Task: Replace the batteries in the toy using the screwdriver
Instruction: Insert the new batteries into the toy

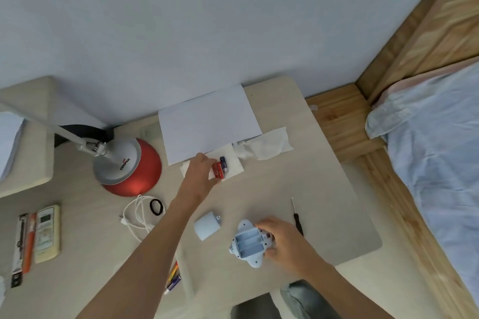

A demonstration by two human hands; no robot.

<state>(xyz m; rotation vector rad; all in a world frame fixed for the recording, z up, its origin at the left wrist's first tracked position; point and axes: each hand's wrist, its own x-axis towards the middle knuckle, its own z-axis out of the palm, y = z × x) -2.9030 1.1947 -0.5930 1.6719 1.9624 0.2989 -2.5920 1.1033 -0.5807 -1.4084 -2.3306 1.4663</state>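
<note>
left hand [199, 173] at three batteries [220, 167] | right hand [282, 239] gripping toy [247, 243]

Left hand [201, 176] at batteries [220, 167]; right hand [283, 242] grips open toy [250, 243].

Plain pale blue-grey wall [181, 21] across the top half, evenly lit, no hard shadows. Beige surface [298, 163] with rounded corners pushed against it. Second beige piece of furniture [31, 137] at far left, a dark gap between the two. Wooden bed frame [440, 28] at right, light planks, headboard rising to the top right corner. Light blue bedding [440, 150] rumpled on the bed, pillow [388, 116] near the headboard. Wooden rail [337, 122] of the bed just beside the surface's right edge. Desk lamp [127, 166], red and silver base, at back left.
</note>
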